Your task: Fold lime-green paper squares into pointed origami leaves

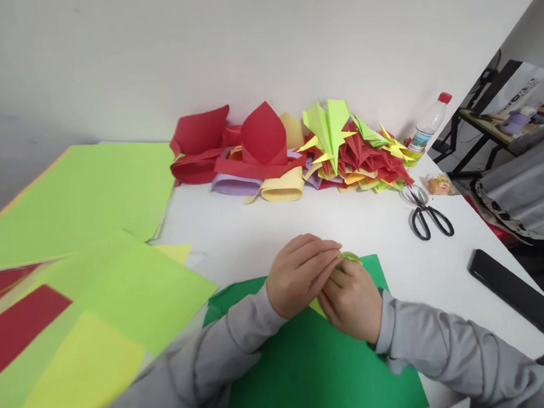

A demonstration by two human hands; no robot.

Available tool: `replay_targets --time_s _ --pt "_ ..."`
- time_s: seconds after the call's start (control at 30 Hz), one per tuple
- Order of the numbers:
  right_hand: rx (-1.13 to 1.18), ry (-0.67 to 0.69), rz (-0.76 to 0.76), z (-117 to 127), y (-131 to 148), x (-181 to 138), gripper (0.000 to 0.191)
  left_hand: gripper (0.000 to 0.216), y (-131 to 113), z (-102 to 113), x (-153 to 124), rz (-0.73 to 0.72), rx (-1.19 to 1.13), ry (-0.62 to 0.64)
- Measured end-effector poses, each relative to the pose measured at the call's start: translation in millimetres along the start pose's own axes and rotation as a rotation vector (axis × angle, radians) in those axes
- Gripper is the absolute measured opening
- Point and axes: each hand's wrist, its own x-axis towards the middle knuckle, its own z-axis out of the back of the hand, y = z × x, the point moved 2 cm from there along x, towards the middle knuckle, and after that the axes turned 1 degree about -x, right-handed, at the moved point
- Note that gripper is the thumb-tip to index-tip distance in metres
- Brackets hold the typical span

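Note:
My left hand (302, 271) and my right hand (351, 299) meet over a dark green sheet of paper (317, 373). Both are closed around a small yellow-green piece of paper (351, 257); only a curled edge at the top and a strip below show between the fingers. The left fingers lie across the tips of the right ones, and most of the piece is hidden by the hands. What shape it has been folded or rolled into I cannot tell.
Yellow-green sheets (83, 196) and a red sheet (19, 331) spread over the left. Along the wall stand rolled red paper shapes (263, 137) and a pile of folded pointed papers (343, 139). On the right are a bottle (428, 126), scissors (427, 215) and a black case (514, 293).

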Motion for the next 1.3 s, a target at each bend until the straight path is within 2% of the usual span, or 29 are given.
replay_targets --time_s 0.3,0.5,1.3 --pt "-0.031 0.015 -0.002 -3 0 -4 0.019 0.013 5 2 8 0.186 -0.105 -0.082" --pt "-0.022 0.011 -0.010 -5 0 -5 0.023 0.012 9 3 9 0.210 -0.129 -0.083" --pt "-0.002 0.021 -0.008 -3 0 -4 0.020 0.014 13 4 17 0.265 -0.267 -0.070"
